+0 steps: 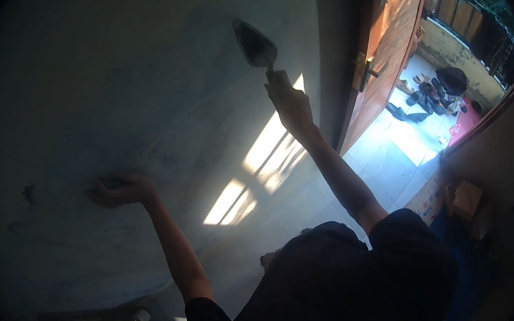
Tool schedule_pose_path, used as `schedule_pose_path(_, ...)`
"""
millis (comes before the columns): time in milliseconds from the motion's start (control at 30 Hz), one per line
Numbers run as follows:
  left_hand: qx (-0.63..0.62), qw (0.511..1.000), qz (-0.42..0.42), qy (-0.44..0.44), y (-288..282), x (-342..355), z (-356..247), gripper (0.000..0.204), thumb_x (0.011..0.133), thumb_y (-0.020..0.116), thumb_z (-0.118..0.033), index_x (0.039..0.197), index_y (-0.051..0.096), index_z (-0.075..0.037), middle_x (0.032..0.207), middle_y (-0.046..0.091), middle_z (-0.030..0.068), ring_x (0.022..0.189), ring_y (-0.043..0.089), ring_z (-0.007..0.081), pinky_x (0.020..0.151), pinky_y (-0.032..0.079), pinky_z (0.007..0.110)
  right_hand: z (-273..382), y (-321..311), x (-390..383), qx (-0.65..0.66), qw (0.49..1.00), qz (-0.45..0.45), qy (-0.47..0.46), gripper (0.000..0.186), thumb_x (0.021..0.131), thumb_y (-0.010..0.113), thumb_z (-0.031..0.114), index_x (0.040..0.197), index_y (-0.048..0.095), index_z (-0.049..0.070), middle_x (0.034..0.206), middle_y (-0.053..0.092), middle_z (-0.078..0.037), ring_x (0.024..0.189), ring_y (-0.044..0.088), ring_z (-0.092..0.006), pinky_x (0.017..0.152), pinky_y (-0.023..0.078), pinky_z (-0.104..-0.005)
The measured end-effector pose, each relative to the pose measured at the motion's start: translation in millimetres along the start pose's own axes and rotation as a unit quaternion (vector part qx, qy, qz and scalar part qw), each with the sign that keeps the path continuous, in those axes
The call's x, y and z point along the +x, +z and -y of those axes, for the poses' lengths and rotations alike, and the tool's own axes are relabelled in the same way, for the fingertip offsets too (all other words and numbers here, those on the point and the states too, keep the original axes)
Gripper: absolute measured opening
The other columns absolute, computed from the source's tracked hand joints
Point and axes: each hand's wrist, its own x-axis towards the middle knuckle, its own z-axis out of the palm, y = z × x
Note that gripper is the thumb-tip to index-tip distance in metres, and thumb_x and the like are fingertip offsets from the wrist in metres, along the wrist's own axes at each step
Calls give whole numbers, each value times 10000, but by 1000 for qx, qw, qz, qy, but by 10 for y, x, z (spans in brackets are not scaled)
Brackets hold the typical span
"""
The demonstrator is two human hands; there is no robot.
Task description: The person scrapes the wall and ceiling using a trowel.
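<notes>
Firstly, just left of my left hand, the wall shows 2 dark marks; they seem not yet covered, but I cannot tell if they are holes or stains. My left hand itself is half open, with its fingers curled and turned up in front of the wall. It is too dark there to tell whether it holds some material. Around and above this hand are cloudy grey-blue smears, so I judge that part of the surface was already worked, but it looks uneven and not finished. Between my 2 hands, and lower than the right 1, bars of sunlight fall across. Further right, my right hand is closed firmly around the handle of the trowel. The blade is above this hand, pointing up; I cannot see surely whether it touches the wall. I would say that smoothing remains to do. Right of this hand stands the open door, with shoes beyond it.
</notes>
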Motion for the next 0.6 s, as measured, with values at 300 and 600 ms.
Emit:
schedule_pose_path(300, -13, 1000, 14, 16, -37, -4, 51, 571, 972, 423, -489, 1330, 424, -43, 1426, 336, 281, 1300, 352, 461, 983, 293, 582, -602, 237, -360, -25, 998, 4, 54, 250, 961, 536, 328, 1091, 405, 160, 728, 649, -206, 712, 626, -465, 545, 446, -547)
schedule_pose_path(600, 8, 1000, -6, 13, 13, 19, 35, 559, 971, 426, -494, 1305, 454, -47, 1396, 376, 264, 1283, 372, 454, 976, 318, 566, -340, 119, 14, 27, 999, -25, 5, 260, 966, 528, 313, 1094, 410, 120, 735, 649, -203, 735, 627, -458, 574, 468, -522)
